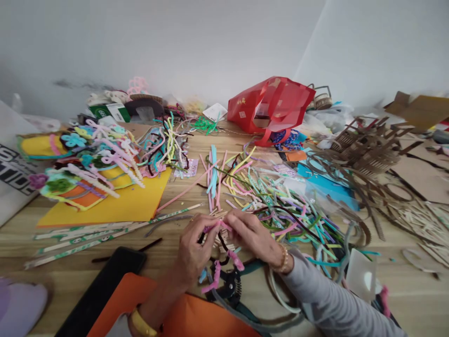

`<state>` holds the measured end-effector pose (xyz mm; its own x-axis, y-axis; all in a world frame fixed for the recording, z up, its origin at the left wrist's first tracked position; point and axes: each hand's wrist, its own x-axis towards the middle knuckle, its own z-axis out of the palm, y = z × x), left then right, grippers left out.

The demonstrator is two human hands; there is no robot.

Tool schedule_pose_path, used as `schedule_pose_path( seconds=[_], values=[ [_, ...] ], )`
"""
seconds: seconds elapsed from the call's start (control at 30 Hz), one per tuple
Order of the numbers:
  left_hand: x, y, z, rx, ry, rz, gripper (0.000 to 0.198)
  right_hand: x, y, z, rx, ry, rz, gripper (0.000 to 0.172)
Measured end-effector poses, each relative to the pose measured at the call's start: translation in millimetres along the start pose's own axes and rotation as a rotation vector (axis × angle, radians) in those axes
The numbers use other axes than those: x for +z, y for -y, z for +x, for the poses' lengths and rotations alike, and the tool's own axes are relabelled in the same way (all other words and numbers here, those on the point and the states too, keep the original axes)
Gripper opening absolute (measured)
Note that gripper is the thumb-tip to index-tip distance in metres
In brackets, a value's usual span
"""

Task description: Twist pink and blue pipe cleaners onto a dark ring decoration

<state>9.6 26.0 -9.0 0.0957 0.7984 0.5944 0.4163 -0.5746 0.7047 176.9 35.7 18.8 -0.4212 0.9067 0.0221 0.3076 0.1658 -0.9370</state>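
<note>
A pink fuzzy pipe cleaner (pixel 221 224) runs between my two hands, pinched by both. My left hand (pixel 196 245), its fingers closed, grips the left part of it. From the right, my right hand (pixel 249 234) pinches the same piece with thumb and forefinger. Below my fingers hangs a dark brown pipe cleaner with pink fuzzy ends (pixel 216 276), joined to the held piece as far as I can see. Under it lies a black tool with a toothed part (pixel 232 284), partly hidden.
Loose coloured pipe cleaners (pixel 294 206) are heaped right of centre. Finished-looking flowers (pixel 75 140) lie over yellow sheets (pixel 154 199) at left. A red bag (pixel 245 105) stands behind. A black phone-like slab (pixel 105 285) and an orange sheet (pixel 196 318) are near the front.
</note>
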Motion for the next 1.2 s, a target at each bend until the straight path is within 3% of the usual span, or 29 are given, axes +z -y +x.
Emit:
schedule_pose_path(
  seconds=[0.07,0.2,0.47,0.53,0.67,0.73,0.87,0.97,1.07,1.2],
  values=[
    [-0.4,1.2,-0.4,0.030,-0.015,0.016,0.008,2.4,-5.2,3.1,0.180,0.101,0.330,0.048],
    [0.6,3.6,-1.4,0.094,-0.020,0.045,0.012,9.4,-14.9,5.8,0.376,0.229,0.773,0.041],
    [3.5,4.3,-2.8,0.179,-0.023,0.064,0.015,4.3,-16.3,6.4,0.463,0.480,1.089,0.028],
    [3.4,3.8,-2.6,0.184,-0.013,0.074,0.015,4.1,-17.1,6.4,0.446,0.474,1.051,0.025],
    [2.8,3.2,-1.0,0.185,0.026,0.091,0.013,4.1,-14.2,5.3,0.298,0.296,0.744,0.027],
    [2.8,2.5,0.2,0.184,0.051,0.085,0.011,2.2,-8.6,3.2,0.158,0.219,0.412,0.031],
    [4.3,0.3,1.9,0.164,0.067,0.046,0.011,-0.7,5.5,-4.4,-0.160,0.038,-0.531,0.025],
    [5.7,-1.2,1.6,0.125,0.057,0.012,0.011,0.7,10.9,-9.0,-0.296,0.013,-0.957,0.020],
    [5.9,-1.3,0.2,0.062,0.044,-0.010,0.009,0.9,9.8,-8.6,-0.305,0.015,-0.937,0.021],
    [4.4,0.2,-1.8,0.006,0.022,-0.003,0.007,-1.4,2.0,-2.1,-0.086,0.037,-0.356,0.033]
  ],
)
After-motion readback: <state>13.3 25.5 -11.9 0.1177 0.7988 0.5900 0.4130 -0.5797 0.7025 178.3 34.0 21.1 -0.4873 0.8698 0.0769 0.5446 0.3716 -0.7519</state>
